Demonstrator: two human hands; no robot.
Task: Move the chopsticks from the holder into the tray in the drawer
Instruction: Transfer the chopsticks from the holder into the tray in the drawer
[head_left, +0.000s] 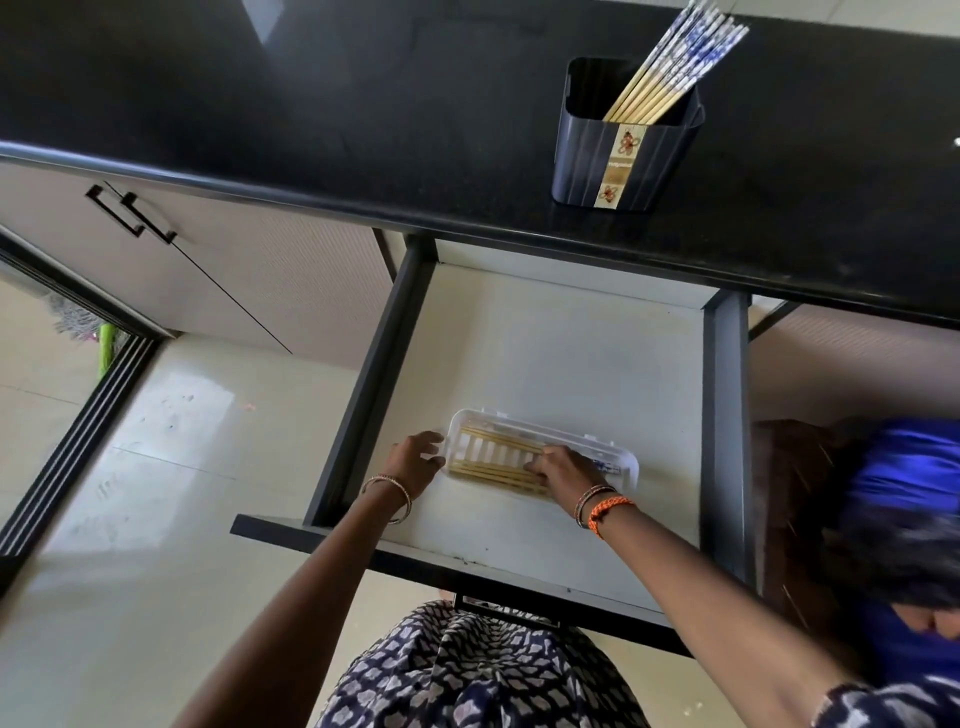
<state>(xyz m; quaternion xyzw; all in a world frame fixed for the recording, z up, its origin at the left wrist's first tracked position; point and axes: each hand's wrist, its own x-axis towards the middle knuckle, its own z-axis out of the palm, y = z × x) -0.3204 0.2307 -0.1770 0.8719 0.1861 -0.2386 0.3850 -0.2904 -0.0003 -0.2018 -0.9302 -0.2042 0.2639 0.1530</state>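
A dark ribbed holder (623, 150) stands on the black counter with several chopsticks (670, 67) leaning out of it, their tops patterned blue and white. Below, in the open drawer (571, 353), lies a white slotted tray (519, 434) with several bamboo chopsticks (488, 470) lying lengthwise in it. My left hand (415, 460) holds the tray's left end, fingers curled at its rim. My right hand (563, 470) rests on the chopsticks in the tray, fingers bent over them and hiding the tray's right middle part.
The black counter (363, 114) overhangs the back of the drawer. Dark drawer walls (379, 374) run along both sides. A cabinet door with a black handle (130, 213) is at the left. Another person in blue (904, 545) crouches at the right.
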